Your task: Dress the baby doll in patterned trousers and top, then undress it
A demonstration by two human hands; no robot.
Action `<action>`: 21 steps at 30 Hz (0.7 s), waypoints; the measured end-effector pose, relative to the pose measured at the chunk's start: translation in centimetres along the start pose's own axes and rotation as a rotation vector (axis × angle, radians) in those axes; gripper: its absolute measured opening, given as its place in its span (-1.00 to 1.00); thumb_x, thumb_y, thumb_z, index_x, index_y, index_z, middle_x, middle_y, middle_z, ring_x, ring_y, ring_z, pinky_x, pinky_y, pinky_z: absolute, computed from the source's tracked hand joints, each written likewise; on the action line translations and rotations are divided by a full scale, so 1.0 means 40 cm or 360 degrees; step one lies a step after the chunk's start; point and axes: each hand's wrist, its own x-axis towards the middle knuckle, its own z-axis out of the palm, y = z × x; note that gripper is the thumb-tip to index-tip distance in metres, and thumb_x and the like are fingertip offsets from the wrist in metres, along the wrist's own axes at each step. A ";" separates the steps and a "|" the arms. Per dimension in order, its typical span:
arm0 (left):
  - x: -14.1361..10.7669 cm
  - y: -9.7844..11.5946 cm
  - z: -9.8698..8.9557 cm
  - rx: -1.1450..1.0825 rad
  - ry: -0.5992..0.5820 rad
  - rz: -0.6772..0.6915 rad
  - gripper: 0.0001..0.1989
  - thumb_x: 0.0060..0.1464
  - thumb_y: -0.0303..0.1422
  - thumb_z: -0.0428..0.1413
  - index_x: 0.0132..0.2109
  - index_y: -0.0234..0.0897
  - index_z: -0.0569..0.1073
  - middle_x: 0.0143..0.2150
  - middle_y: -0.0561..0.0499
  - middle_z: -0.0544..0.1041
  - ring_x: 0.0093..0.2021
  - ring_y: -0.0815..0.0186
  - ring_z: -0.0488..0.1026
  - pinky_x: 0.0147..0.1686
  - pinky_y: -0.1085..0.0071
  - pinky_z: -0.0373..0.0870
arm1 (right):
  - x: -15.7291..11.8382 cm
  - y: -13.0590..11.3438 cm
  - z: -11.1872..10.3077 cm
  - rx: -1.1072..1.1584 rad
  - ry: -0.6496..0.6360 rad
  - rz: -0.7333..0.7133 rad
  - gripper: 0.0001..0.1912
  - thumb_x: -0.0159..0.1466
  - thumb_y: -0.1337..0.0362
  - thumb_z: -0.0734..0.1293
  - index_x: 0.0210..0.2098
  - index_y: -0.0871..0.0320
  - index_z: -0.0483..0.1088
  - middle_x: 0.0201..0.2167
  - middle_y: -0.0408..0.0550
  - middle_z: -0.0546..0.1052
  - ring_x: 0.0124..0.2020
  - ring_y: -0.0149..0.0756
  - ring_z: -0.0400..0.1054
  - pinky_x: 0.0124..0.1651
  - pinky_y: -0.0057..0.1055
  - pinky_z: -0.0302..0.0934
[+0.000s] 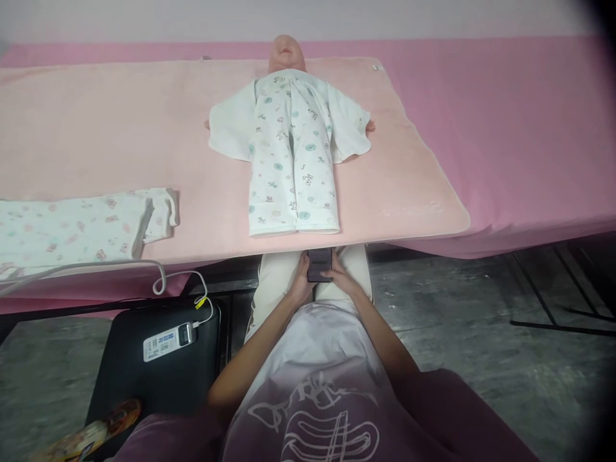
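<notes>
Dark handheld device (319,273) gripped at lap, below table edge

L hand (301,279) + R hand (339,274) both grasping device, one per side; R thumb lies across its lower corner. Device = rectangular, exact type n/a (can't tell). Position: over light trousers (274,289), just below near edge of peach mat (120,128). Mat sits on pink tablecloth (510,128).

Doll (287,56) on its back on mat, approx. center, head at far side, wearing white garment (312,154) w/ small prints; sleeves spread to both sides, doll's hands poking out at the ends. 2nd printed cloth (72,231), folded, at L end of mat.

Lower L: black stool (158,385) w/ white gadget (166,343) on top, thin cable (208,292) plugged in. Floor grey.
</notes>
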 end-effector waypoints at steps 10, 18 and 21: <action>0.006 -0.006 -0.008 0.0008 -0.0041 -0.0001 -0.33 0.39 0.10 0.33 0.48 -0.01 0.46 0.46 -0.11 0.56 0.44 0.04 0.54 0.40 0.12 0.55 | 0.005 0.025 -0.016 -0.0080 0.0010 -0.0043 0.25 0.12 0.10 0.54 0.72 -0.07 0.02 0.70 -0.01 0.19 0.67 -0.05 0.14 0.72 -0.03 -0.04; 0.008 -0.008 -0.013 0.0038 -0.0065 0.0016 -0.29 0.35 0.14 0.35 0.47 0.01 0.44 0.51 -0.08 0.52 0.43 0.05 0.53 0.36 0.15 0.58 | 0.000 0.009 -0.003 0.0019 0.0051 -0.0025 0.10 0.13 0.11 0.50 0.63 -0.13 0.19 0.61 -0.06 0.34 0.63 -0.05 0.21 0.68 0.02 0.09; 0.002 0.000 -0.011 0.0046 -0.0068 0.0013 -0.32 0.38 0.13 0.33 0.47 0.00 0.45 0.51 -0.09 0.52 0.45 0.05 0.52 0.35 0.18 0.58 | 0.000 0.005 0.000 0.0061 0.0062 -0.0016 0.04 0.11 0.15 0.49 0.58 -0.15 0.26 0.57 -0.09 0.40 0.58 -0.06 0.27 0.67 -0.01 0.10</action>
